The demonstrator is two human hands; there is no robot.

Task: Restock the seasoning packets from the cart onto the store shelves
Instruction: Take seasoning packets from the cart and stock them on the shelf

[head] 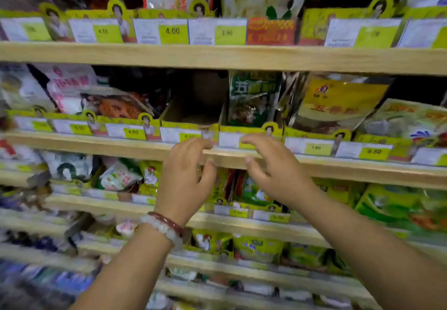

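Note:
Both my hands are raised in front of the middle wooden shelf [121, 144]. My left hand [185, 176], with two bead bracelets on the wrist, has loosely curled fingers and holds nothing. My right hand [271, 167] is beside it, fingers relaxed and also holding nothing. Just above the hands stands a yellow cardboard display box [191, 113] with no packets showing in it. A green seasoning packet [254, 99] stands in the box to its right, and a yellow packet [338, 104] leans further right. No cart is in view.
Wooden shelves run above and below, packed with seasoning packets in yellow boxes with price tags [173, 31]. Pink and white packets [70, 87] fill the middle shelf's left. Green packets [399, 208] lie on the shelf below at right. The left side is blurred.

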